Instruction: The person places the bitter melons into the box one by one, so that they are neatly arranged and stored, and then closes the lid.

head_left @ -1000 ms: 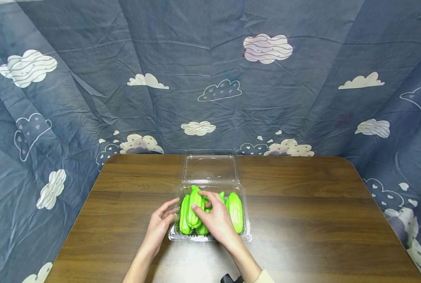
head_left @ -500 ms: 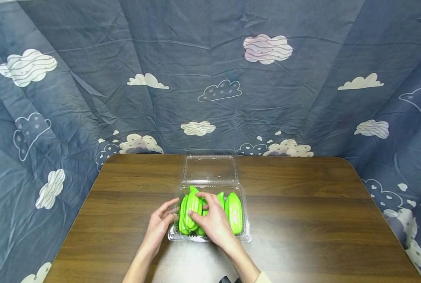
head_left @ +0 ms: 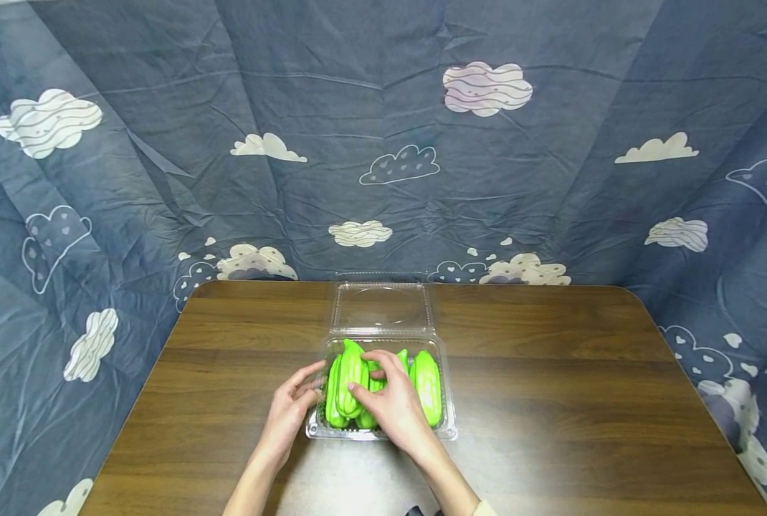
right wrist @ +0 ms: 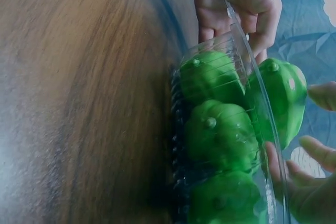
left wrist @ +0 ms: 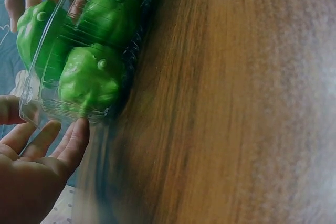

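A clear plastic box [head_left: 320, 433] holds several long, ribbed, bright-green vegetables with pointed ends; their exact kind cannot be told. One green vegetable [head_left: 350, 380] lies on top of the others at the left, rising above the rim. Over the box reaches my right hand [head_left: 401, 405], thumb and fingers spread beside this top piece; in the right wrist view a small gap parts the thumb [right wrist: 323, 96] from it. My left hand [head_left: 287, 412] stays at the box's left side, its loosely extended fingers [left wrist: 79, 135] touching the wall near the corner.
The hinged clear lid [head_left: 383, 308] lies folded back behind the box. A brown wooden table [head_left: 551, 401] carries it. A blue curtain with clouds [head_left: 396, 107] hangs behind the far edge. Something dark [head_left: 414, 511] shows at the right wrist.
The top vegetable moved slightly left and down into place, then stopped. My right thumb and fingers have since drawn a little right, off it. The left hand has stayed put.
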